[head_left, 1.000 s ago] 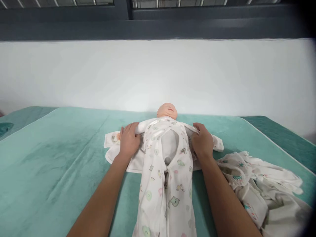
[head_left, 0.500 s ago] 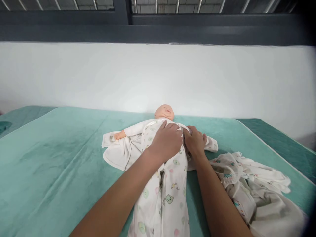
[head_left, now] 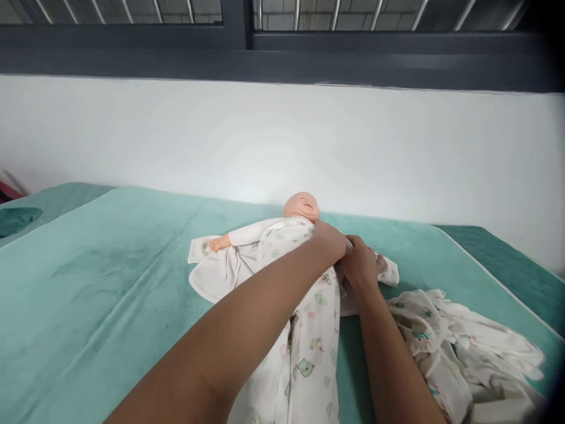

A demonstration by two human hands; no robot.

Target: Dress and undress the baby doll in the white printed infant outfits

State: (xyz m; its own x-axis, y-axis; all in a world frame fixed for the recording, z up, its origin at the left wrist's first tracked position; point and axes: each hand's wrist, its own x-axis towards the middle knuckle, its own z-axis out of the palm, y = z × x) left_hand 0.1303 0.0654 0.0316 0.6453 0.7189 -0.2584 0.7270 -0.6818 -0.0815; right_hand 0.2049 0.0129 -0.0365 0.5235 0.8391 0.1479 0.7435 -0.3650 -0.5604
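Observation:
A baby doll (head_left: 302, 206) lies on its back, head toward the wall. A white romper (head_left: 304, 368) printed with green and pink animals covers its front, legs toward me. Crossing over the chest, my left hand (head_left: 330, 240) is closed on the romper's edge at the shoulder on the right. Touching it, my right hand (head_left: 359, 262) is wrapped round the doll's white-sleeved arm on that side; the fingertips of both hands are hidden. The doll's other arm (head_left: 249, 233) stretches out left, over a white shirt (head_left: 212, 277) spread beneath the doll.
Crumpled white baby clothes (head_left: 463, 347) lie at the right, close to my right forearm. A green padded mat (head_left: 101, 282) spreads under everything. Behind it stand a white wall (head_left: 176, 135) and a dark window frame (head_left: 282, 65) with metal bars above.
My left hand has left the doll's arm on the left and crossed the chest to the right shoulder, beside my right hand. My right hand stays at the arm on the right.

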